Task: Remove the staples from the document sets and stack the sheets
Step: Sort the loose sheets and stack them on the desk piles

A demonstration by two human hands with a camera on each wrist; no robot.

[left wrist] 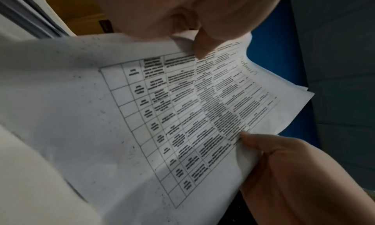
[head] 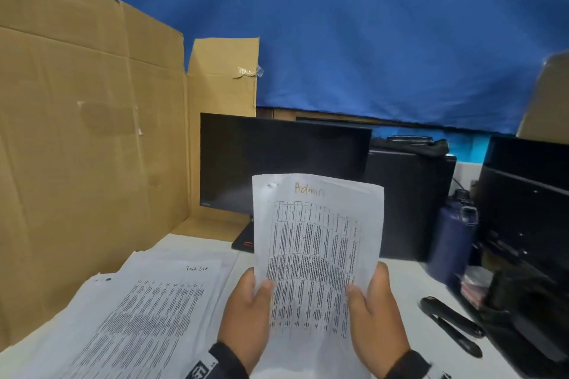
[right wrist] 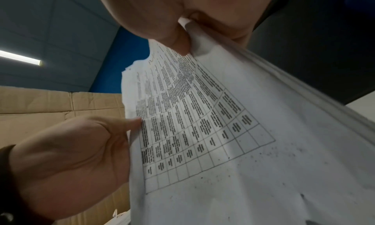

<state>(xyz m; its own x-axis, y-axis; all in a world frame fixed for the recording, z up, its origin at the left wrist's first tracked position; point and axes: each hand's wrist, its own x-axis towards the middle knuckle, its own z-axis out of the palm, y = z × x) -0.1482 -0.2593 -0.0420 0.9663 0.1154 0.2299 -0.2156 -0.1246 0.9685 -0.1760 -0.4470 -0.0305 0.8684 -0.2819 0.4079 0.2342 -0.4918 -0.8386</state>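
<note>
A document set (head: 317, 243) headed "Admin" in orange, with a printed table, stands upright above the table. My left hand (head: 255, 289) grips its lower left edge, thumb on the front. My right hand (head: 366, 292) grips the lower right edge the same way. A small grey mark (head: 272, 185) shows at its top left corner; I cannot tell if it is a staple. The left wrist view shows the set (left wrist: 142, 116) under my left thumb (left wrist: 201, 47). In the right wrist view several sheet edges (right wrist: 284, 77) fan below my right thumb (right wrist: 176, 40). A stack of loose sheets (head: 147, 317) lies on the table at left.
A tall cardboard wall (head: 92, 132) stands at the left. A dark monitor (head: 283, 160) is behind the document. A long black stapler-like tool (head: 449, 323) lies on the white table at right, near a dark blue bottle (head: 452, 234) and black equipment (head: 523, 209).
</note>
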